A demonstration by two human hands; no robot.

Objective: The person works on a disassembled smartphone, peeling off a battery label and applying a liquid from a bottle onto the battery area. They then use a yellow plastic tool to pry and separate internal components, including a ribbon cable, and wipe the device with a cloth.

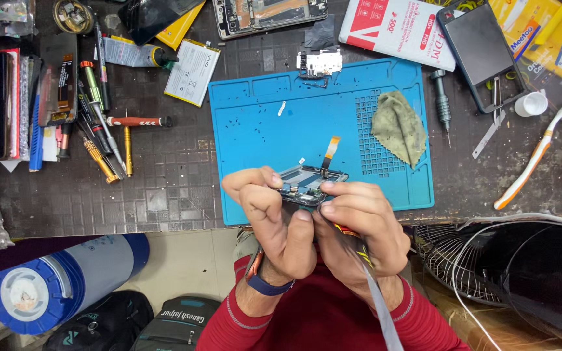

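Both the left hand (274,218) and right hand (359,224) clamp an opened dark phone frame (310,185); its orange flex ribbon (330,149) hangs free beyond the fingertips, reassembly unfinished.

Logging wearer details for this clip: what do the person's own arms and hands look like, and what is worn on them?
Both hands, left hand and right hand, are bare, with no gloves or visible rings. Dark red long sleeves with thin pale stripes at the cuffs are pushed up the forearms. The left wrist carries a watch with a dark blue strap and an orange-brown edge.
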